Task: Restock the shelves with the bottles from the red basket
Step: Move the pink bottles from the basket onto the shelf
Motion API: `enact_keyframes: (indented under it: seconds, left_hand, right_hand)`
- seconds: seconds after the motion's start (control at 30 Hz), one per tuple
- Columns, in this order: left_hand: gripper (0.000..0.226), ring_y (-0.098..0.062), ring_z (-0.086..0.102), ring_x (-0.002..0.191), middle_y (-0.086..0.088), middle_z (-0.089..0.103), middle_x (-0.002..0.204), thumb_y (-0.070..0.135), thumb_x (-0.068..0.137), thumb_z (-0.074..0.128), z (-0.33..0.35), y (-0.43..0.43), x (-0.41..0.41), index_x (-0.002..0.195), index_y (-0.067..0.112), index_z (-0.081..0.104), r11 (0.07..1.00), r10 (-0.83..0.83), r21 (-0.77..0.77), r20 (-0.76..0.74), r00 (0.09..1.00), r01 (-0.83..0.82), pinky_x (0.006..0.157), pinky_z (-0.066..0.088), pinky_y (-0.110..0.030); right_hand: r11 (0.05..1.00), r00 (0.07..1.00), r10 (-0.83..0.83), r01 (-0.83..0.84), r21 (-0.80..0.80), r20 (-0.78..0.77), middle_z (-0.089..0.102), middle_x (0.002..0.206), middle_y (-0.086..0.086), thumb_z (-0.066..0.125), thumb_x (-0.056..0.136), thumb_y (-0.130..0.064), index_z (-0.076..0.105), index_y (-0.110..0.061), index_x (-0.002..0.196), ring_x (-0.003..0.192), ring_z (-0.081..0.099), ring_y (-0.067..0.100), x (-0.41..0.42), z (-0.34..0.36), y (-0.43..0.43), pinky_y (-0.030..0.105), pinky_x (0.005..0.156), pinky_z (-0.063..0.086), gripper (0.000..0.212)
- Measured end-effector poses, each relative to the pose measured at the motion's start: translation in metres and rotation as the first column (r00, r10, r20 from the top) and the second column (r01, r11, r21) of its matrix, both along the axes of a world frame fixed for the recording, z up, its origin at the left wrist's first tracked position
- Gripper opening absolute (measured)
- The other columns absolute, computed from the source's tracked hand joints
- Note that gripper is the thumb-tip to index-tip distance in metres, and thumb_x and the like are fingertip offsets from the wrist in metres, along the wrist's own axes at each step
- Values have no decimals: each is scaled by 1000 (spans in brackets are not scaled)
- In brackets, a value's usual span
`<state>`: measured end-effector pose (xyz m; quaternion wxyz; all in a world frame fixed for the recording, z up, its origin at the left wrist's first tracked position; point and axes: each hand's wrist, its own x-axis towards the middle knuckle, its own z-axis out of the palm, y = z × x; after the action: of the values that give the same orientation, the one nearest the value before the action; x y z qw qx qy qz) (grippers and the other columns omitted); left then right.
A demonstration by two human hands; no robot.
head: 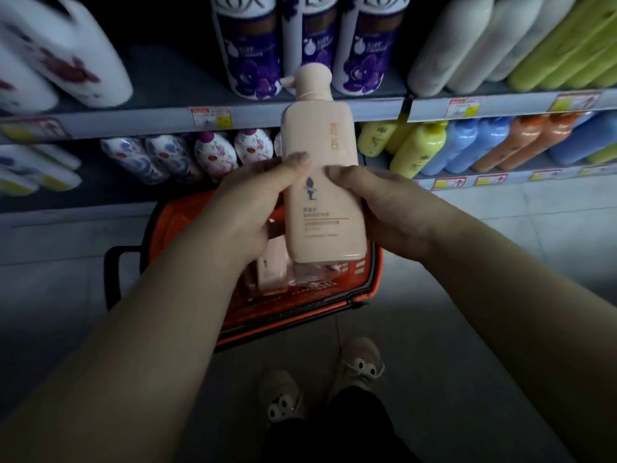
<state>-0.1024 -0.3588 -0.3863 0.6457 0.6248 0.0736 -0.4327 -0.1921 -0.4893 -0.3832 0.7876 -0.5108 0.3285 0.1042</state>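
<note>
A peach pump bottle stands upright in mid-air above the red basket, in front of the shelves. My left hand grips its left side with the thumb across the label. My right hand grips its right side, thumb on the front. Inside the basket lie more peach bottles, partly hidden by my hands and the held bottle.
The upper shelf carries purple Lux bottles, white jugs at left and cream and green bottles at right. The lower shelf holds flowered pouches and yellow, blue and orange bottles. The basket sits on grey floor tiles before my shoes.
</note>
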Motion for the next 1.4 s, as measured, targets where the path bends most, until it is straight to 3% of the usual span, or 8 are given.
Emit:
enact_keyframes:
  seconds: [0.17,0.37,0.5,0.6,0.7,0.93,1.13,1.4]
  left_hand:
    - [13,-12,72,67,2,75,73,24,83,69,44,-10,5,93,17,67,998,-15,-55,156,988,24,60,55,-30]
    - [12,-11,70,73,2,73,82,21,85,67,83,-45,7,97,19,68,994,25,-110,311,950,9,63,55,-31]
    - [22,-10,72,82,1,74,97,20,89,65,108,-80,4,111,21,64,994,-9,-94,427,904,54,70,58,-33]
    - [30,-9,72,85,-1,72,103,20,90,64,127,-105,4,119,18,62,993,39,-115,468,883,17,72,58,-31]
    - [41,-13,70,95,1,70,110,26,89,63,142,-125,7,129,22,57,996,27,-83,558,829,24,84,57,-40]
    - [58,-6,63,110,4,66,121,29,82,58,170,-162,28,140,24,49,991,129,-94,793,596,-90,95,52,-34]
    - [55,-6,61,110,-7,58,130,27,90,57,179,-189,65,144,28,43,980,139,-67,900,413,-185,94,50,-22]
    - [52,-7,64,105,-2,68,118,20,88,56,172,-204,106,139,21,50,985,134,-77,905,403,-156,93,52,-27]
  right_hand:
    - [997,990,-60,64,-34,132,75,86,6,59,90,-17,66,-9,96,79,71,17,3,42,-7,31,76,59,13]
    - [981,966,-150,171,-87,212,74,80,6,61,88,-13,63,-5,100,71,72,15,7,79,-34,27,61,58,14]
    - [949,963,-120,182,-255,243,73,102,10,71,79,-26,58,-6,117,90,72,20,12,98,-65,34,76,58,45]
    - [937,955,-61,155,-313,291,70,108,13,67,86,-18,58,-5,117,98,69,24,16,119,-93,39,86,56,35]
    - [922,940,-33,160,-352,341,68,112,12,67,86,-16,53,-5,124,99,69,22,22,140,-117,35,82,58,43]
    - [674,918,31,274,-687,397,58,119,14,70,75,-29,59,-22,121,104,61,22,60,175,-143,40,91,53,48]
    - [545,869,5,412,-730,494,44,115,11,70,79,-12,56,-20,125,92,48,9,102,187,-161,4,77,41,48]
    - [516,832,-35,489,-703,553,40,108,5,67,80,-4,54,-14,125,83,44,-4,143,171,-168,-3,73,35,47]
